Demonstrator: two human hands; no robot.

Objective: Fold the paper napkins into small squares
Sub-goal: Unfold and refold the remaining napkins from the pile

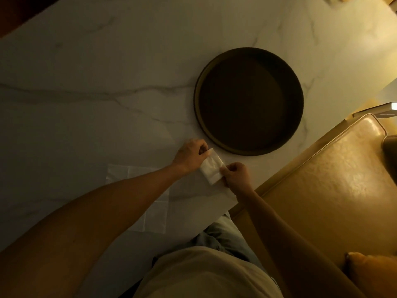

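A white paper napkin (211,168), folded into a small narrow rectangle, is held between both hands just above the marble table near its front edge. My left hand (190,155) pinches the napkin's far end with thumb and fingers. My right hand (237,175) pinches its near right edge. A second napkin (150,209) lies unfolded and flat on the table under my left forearm, with crease lines showing; the arm hides part of it.
A large dark round tray (298,125) sits on the white marble table (96,93) just beyond my hands. A tan leather chair (333,179) stands to the right of the table's edge. The light is dim.
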